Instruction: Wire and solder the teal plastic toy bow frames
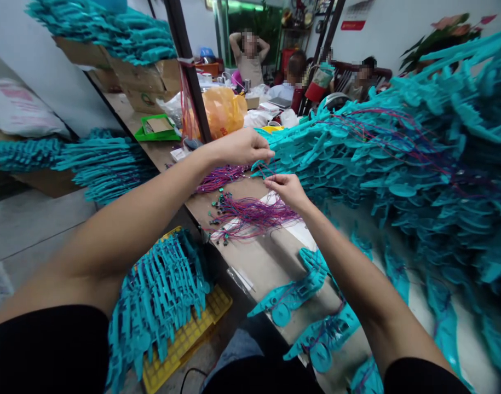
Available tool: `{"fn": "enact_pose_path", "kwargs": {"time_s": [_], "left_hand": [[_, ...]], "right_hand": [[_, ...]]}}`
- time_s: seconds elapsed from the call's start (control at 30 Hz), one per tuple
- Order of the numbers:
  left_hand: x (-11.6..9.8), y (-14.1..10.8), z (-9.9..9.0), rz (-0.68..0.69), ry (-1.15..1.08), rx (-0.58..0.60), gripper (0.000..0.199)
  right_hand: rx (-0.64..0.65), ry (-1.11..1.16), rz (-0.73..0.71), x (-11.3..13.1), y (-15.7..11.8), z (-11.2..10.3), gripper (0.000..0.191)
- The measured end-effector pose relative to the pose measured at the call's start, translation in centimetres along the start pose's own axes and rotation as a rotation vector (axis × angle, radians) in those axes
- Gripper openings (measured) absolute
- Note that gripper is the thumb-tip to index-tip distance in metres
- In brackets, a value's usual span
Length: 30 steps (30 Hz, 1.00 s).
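Left hand (250,149), right hand (290,190): fingertips pinched closed on thin wires (271,172) | look: I see fine, reddish strands | where: between both hands, above the table (260,256), near a red-and-purple bundle (260,212)

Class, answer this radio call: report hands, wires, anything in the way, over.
Left hand, right hand: both pinched, apparently on thin wires. Purple-red wire bundle lying on table below. Teal pieces heaped close by, crowding the right side.
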<state>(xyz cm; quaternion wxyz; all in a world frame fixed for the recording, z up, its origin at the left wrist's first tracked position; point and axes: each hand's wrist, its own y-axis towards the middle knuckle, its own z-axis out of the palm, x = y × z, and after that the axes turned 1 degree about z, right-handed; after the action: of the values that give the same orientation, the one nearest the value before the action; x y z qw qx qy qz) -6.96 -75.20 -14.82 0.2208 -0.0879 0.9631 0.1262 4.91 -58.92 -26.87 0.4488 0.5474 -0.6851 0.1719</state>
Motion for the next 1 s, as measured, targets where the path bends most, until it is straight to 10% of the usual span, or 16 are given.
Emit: {"fn": "enact_pose_path", "kwargs": {"time_s": [0.2,0.5,1.0], "left_hand": [[0.4,-0.9,-1.0,-0.061,-0.133,-0.157,0.04],[0.8,0.5,4.3,-0.128,-0.035,-0.056,0.036],[-0.2,0.1,2.3,-0.161,-0.069,-0.032,0.046]], "right_hand": [[0.102,0.221,0.177,-0.4,0.0,-3.0,0.036],[0.071,0.113,0.19,-1.4,0.5,-1.8,0.046],[-0.005,-0.046,0.249,-1.9,-0.8,-5.0,0.032]]}}
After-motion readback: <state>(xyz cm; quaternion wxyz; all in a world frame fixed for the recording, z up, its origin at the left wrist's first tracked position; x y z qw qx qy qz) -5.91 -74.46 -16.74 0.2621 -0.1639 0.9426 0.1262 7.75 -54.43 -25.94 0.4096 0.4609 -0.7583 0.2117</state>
